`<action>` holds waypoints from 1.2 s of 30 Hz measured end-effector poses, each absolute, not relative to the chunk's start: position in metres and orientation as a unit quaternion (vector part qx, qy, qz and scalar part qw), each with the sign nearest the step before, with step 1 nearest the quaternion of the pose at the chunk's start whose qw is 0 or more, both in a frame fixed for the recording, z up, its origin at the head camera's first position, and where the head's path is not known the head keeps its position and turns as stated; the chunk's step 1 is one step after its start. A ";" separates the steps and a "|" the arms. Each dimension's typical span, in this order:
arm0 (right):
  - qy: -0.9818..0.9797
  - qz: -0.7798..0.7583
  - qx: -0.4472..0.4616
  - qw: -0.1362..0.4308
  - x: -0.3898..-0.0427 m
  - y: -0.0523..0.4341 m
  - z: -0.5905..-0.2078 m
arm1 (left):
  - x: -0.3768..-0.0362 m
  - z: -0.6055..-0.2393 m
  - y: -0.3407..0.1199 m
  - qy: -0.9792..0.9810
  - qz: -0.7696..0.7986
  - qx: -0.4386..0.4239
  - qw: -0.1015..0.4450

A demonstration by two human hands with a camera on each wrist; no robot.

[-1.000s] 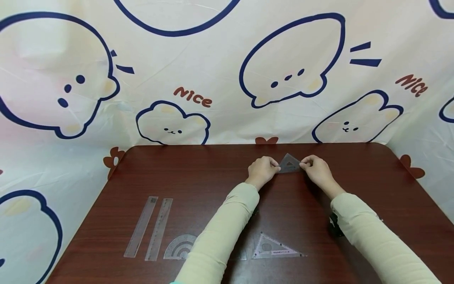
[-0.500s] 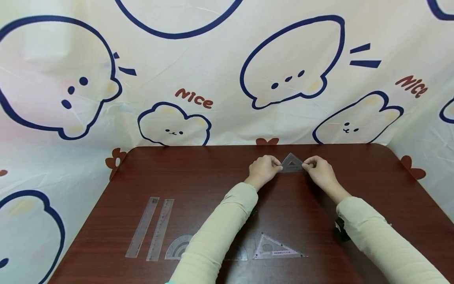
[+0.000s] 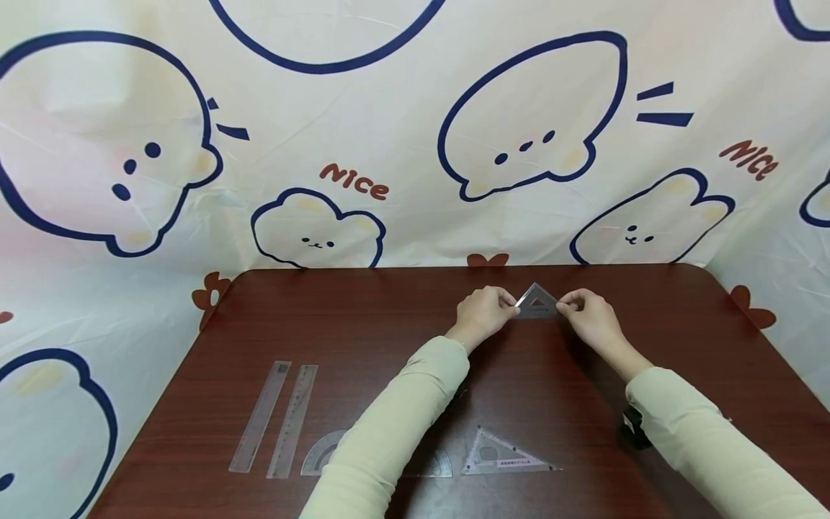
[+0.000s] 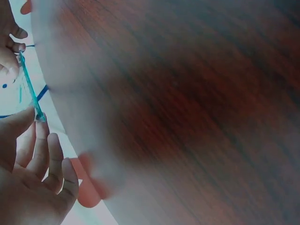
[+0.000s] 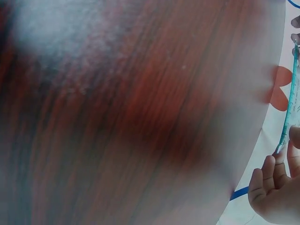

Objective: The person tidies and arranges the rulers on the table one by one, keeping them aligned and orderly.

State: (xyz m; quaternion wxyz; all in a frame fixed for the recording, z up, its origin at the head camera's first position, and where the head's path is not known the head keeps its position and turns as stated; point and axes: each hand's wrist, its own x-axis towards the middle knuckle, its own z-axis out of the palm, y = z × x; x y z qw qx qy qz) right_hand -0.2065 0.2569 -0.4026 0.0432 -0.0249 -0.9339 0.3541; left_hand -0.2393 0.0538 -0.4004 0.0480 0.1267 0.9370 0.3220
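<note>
Table (image 3: pixel 363 317); rulers (image 3: pixel 275 418), protractor (image 3: pixel 324 454), set square (image 3: pixel 506 454).

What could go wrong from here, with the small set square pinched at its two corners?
1. The left hand and right hand hold the set square only by fingertip pinches at opposite corners; it may slip and drop onto the table.
2. It is thin, as the left wrist view shows edge-on; squeezing inward might bend it.
3. The left sleeve lies over the protractor and might drag it.
</note>
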 end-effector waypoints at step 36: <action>-0.940 0.338 0.000 0.049 -0.172 0.264 -0.385 | -0.215 -0.389 0.052 0.924 0.336 0.172 0.064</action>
